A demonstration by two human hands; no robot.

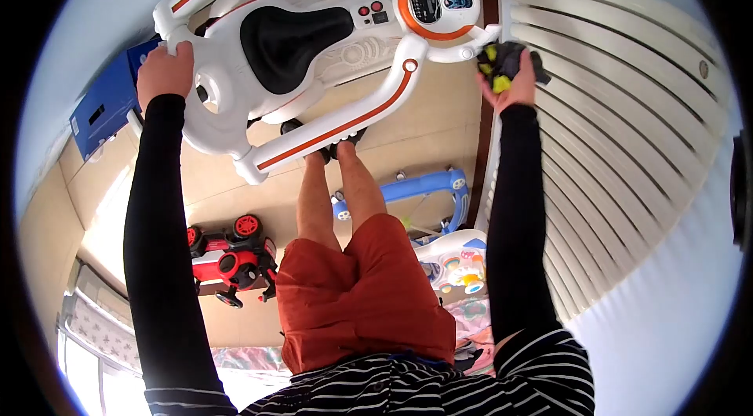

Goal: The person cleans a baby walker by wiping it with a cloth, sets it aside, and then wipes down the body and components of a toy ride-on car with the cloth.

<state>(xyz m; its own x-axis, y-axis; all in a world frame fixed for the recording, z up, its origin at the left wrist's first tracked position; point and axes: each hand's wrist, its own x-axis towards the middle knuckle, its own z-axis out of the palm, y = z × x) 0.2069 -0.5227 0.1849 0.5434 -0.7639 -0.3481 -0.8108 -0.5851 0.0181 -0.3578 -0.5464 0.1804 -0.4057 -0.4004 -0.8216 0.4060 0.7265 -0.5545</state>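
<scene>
A white ride-on toy car with orange-red stripes fills the upper middle of the head view. It has a black seat and a round orange-rimmed control panel. My left hand grips the car's white end at the left, fingers curled over its edge. On the right, my right hand is closed around a crumpled dark grey and yellow-green cloth. That cloth is beside the car's panel end and in front of the white radiator; whether it touches either I cannot tell.
A white slatted radiator lines the right wall. At the left stands a blue box. Behind my legs are a red toy vehicle, a blue wheeled frame and a white activity toy. Beige tiles cover the floor.
</scene>
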